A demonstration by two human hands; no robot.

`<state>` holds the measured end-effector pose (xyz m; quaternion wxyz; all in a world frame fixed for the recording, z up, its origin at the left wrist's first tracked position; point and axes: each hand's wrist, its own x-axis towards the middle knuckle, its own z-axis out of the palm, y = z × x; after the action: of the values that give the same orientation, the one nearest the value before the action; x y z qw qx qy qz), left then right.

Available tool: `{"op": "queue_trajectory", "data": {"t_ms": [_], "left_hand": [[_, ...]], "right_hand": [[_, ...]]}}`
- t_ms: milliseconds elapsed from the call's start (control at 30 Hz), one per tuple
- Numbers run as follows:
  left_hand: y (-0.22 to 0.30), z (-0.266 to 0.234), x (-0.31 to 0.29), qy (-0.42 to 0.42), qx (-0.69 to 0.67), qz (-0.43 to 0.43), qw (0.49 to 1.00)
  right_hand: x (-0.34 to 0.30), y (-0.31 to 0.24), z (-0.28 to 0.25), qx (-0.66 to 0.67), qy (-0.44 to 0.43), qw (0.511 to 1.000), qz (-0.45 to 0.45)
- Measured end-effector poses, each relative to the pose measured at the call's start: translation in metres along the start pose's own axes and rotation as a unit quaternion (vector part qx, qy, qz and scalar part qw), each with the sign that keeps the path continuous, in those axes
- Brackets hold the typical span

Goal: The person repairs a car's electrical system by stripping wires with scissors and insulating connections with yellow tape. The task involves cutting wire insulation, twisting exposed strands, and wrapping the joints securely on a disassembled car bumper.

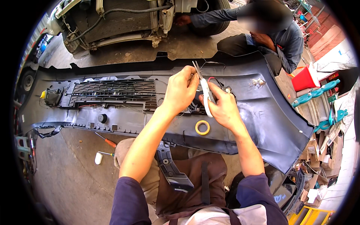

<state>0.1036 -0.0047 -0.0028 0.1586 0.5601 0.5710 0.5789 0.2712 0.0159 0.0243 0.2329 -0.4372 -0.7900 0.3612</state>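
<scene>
Right hand: in the head view we see the right hand closed around the white handles of a pair of scissors; the metal blades point up and away from us
Left hand: we see the left hand with fingers curled in, right beside the blades; we cannot tell whether it pinches anything
Bumper: below both hands we have a large black bumper, lying inner side up; a mesh grille is set in it, left of the hands
Tape: we find a yellow roll of tape on the bumper, just nearer to us than the scissors
Lap: we see a black plastic bracket against the brown apron
Floor: an orange-handled screwdriver lies to our left
Beyond: a co-worker crouches upper right, one arm stretched toward the car
</scene>
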Motion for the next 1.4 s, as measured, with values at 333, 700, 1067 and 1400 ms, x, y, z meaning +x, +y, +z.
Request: {"op": "queue_trajectory", "data": {"t_ms": [333, 700, 1067, 1400], "left_hand": [[-0.008, -0.011, 0.009, -0.080, 0.003, -0.019, 0.997], [-0.006, -0.016, 0.011, -0.134, -0.033, -0.056, 0.989], [-0.012, -0.014, 0.012, -0.178, -0.161, -0.082, 0.967], [-0.015, -0.016, 0.013, -0.147, -0.235, -0.103, 0.955]], "right_hand": [[0.016, 0.034, -0.013, 0.417, -0.197, 0.882, 0.099], [0.013, 0.033, -0.031, 0.490, -0.248, 0.828, 0.114], [0.007, 0.042, -0.031, 0.559, -0.237, 0.786, 0.113], [-0.038, 0.039, -0.031, 0.494, -0.153, 0.854, 0.048]]}}
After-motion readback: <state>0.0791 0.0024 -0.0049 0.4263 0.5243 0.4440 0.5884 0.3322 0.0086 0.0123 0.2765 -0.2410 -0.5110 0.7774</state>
